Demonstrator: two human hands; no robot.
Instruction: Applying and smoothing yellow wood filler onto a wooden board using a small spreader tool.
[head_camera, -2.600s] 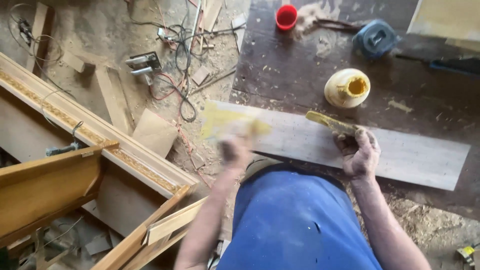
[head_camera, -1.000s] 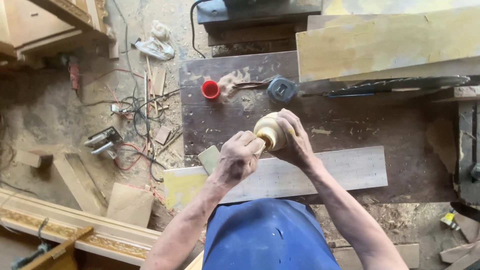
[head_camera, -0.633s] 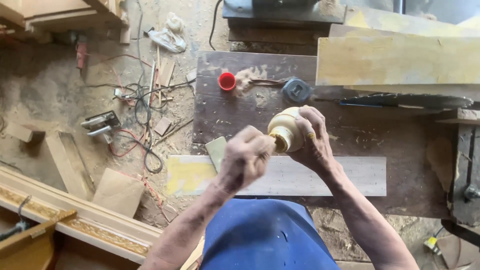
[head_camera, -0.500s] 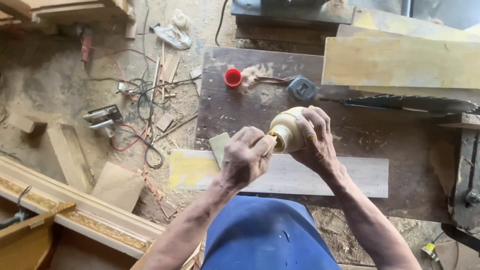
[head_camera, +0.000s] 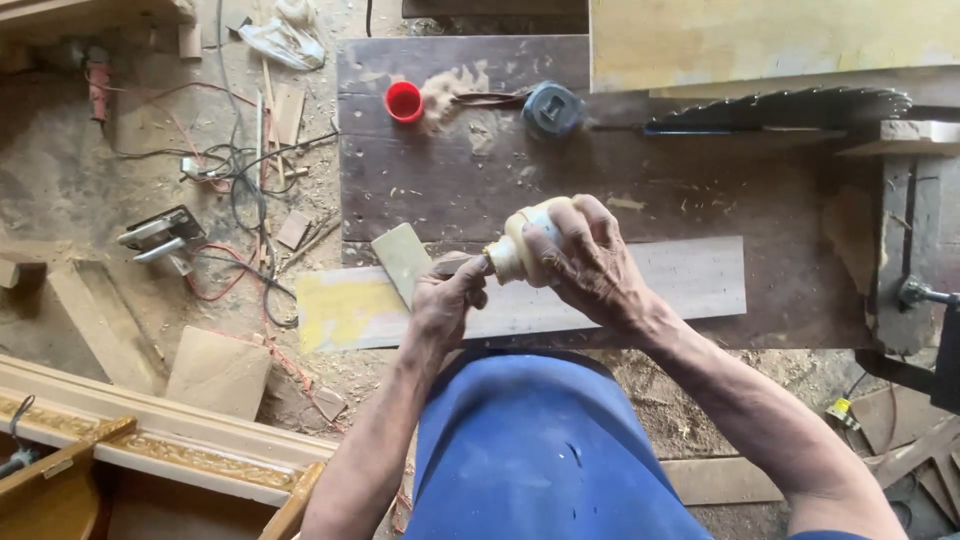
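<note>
My right hand (head_camera: 592, 262) grips a cream-coloured glue bottle (head_camera: 522, 240), held on its side above the bench with its mouth pointing left. My left hand (head_camera: 448, 302) is closed on a small flat spreader (head_camera: 402, 260). Its pale blade sticks up to the left, and its dark end touches the bottle's mouth. Both hands hover over a long grey plank (head_camera: 690, 282) lying across the dark workbench (head_camera: 450, 180). A yellow smear (head_camera: 340, 310) covers the plank's left end.
A red cap (head_camera: 404, 101) and a dark round object (head_camera: 552, 108) lie at the bench's far edge. A circular saw blade (head_camera: 780, 105) and a yellow panel (head_camera: 770, 40) sit at the far right. Cables, a power tool (head_camera: 160, 232), offcuts and a gilded frame (head_camera: 150, 445) fill the floor to the left.
The bottle stood on the bench while both hands were on the plank. Now my right hand holds it tilted and my left hand has brought the spreader to its mouth.
</note>
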